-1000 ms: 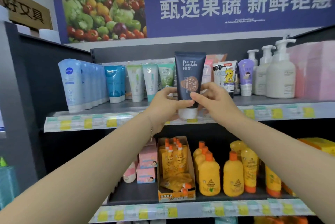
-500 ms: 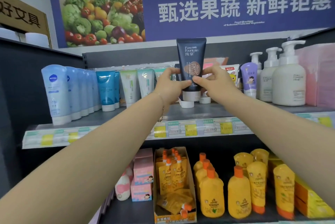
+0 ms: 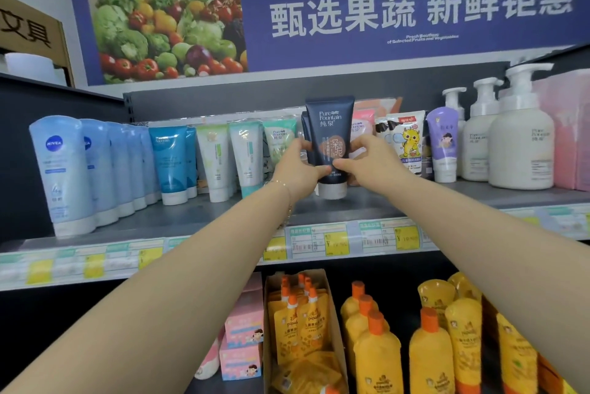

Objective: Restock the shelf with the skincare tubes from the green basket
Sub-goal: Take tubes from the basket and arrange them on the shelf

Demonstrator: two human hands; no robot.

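Status: dark tube gripped from both sides at the upper shelf.
Your left hand and right hand pinch its lower body between them; it is upright, cap down, mid-row.

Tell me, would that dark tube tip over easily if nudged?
Probably: the dark tube is tall, upright on a narrow grey cap, so a nudge up high could topple it. It likely feels light and slightly squashy, with its top crimped flat; the left hand and right hand hold it from both sides.
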